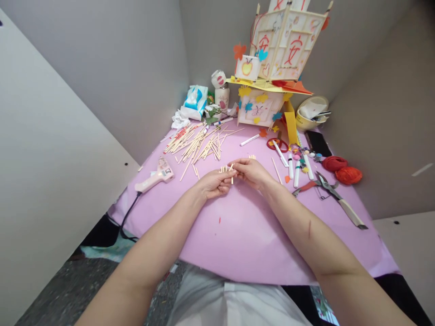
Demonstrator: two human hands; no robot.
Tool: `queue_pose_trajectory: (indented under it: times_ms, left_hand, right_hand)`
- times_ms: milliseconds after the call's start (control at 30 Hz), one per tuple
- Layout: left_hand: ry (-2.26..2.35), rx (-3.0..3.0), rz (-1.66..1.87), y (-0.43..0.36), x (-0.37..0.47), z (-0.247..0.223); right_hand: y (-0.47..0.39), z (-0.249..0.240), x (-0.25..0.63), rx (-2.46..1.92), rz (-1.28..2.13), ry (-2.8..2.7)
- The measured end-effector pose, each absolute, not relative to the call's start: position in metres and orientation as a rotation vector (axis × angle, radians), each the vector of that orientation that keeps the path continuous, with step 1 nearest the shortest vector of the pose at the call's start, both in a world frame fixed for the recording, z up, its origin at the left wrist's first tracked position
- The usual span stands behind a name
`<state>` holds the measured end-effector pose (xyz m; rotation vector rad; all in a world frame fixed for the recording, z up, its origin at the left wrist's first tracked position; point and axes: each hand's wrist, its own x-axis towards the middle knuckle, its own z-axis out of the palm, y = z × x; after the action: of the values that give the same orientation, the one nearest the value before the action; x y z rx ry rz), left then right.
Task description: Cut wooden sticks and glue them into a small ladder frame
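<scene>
Over the middle of the pink-covered table (244, 235), my left hand (216, 183) and my right hand (252, 172) meet at the fingertips. My left hand pinches a small piece made of short wooden sticks (232, 179), and its ends stick up above the thumb. The fingers of my right hand are closed on the same piece from the other side; part of it is hidden behind them. More short sticks (252, 157) show just beyond my right hand. A loose pile of long wooden sticks (195, 145) lies ahead to the left.
On the left lies a pink glue gun (156, 176) with its cord over the edge. A decorated paper-and-stick lantern house (261, 106) stands at the back. To the right are red-handled scissors (277, 145), markers (297, 174), pliers (306, 186), a cutter (341, 201) and red yarn (349, 175).
</scene>
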<state>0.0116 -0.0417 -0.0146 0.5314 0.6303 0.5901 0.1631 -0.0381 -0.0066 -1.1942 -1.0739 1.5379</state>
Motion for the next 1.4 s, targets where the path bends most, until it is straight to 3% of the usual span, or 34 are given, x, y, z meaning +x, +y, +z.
queue_pose_trajectory:
  times_ms: [233, 433, 667, 967, 1200, 1400]
  left_hand:
    - [0.630, 0.474, 0.644, -0.042, 0.010, -0.006]
    - [0.615, 0.455, 0.660, -0.044, 0.013, -0.006]
    - [0.639, 0.488, 0.688, -0.048, 0.017, -0.008]
    - [0.681, 0.569, 0.794, -0.053, 0.021, -0.007]
    - [0.731, 0.643, 0.991, -0.098, 0.062, -0.015]
    - [0.906, 0.578, 1.265, -0.098, 0.054, -0.007]
  right_hand:
    - [-0.082, 0.016, 0.240, -1.666, 0.675, -1.514]
    - [-0.153, 0.000, 0.358, -2.506, -0.094, -1.382]
    - [-0.163, -0.034, 0.397, -2.805, 0.072, -1.257]
    - [-0.201, -0.011, 0.388, -2.522, 0.030, -1.233]
    - [-0.192, 0.015, 0.260, -2.057, 0.289, -1.615]
    - [-0.166, 0.003, 0.156, -1.703, 0.433, -1.456]
